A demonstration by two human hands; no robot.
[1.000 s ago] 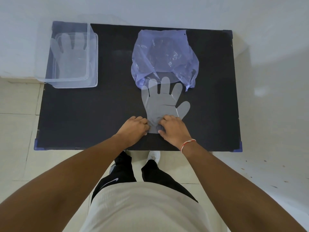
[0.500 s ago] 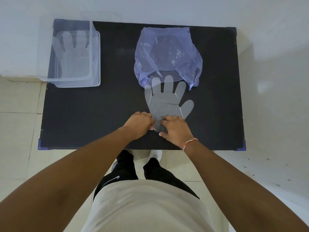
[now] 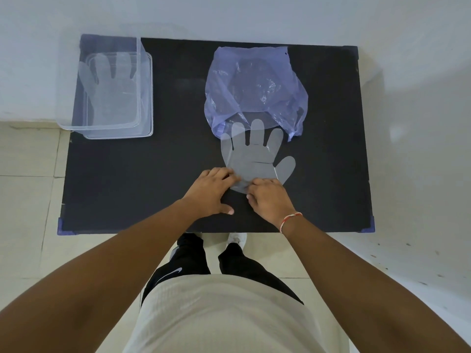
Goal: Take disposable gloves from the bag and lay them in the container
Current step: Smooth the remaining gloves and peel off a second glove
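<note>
Both hands — left point(image 3: 210, 193), right point(image 3: 270, 200) — pinch glove point(image 3: 254, 159) cuff.

Soft, even daylight fills the scene, with faint shadows on the wall point(image 3: 397, 80) right of the matte black tabletop point(image 3: 153, 174). Focus is sharp at centre; wide-angle distortion bends the edges and stretches the forearms.

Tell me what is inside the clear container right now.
One disposable glove lies flat on the bottom of the clear container, fingers pointing away. Whether more gloves lie beneath it cannot be told.
</note>
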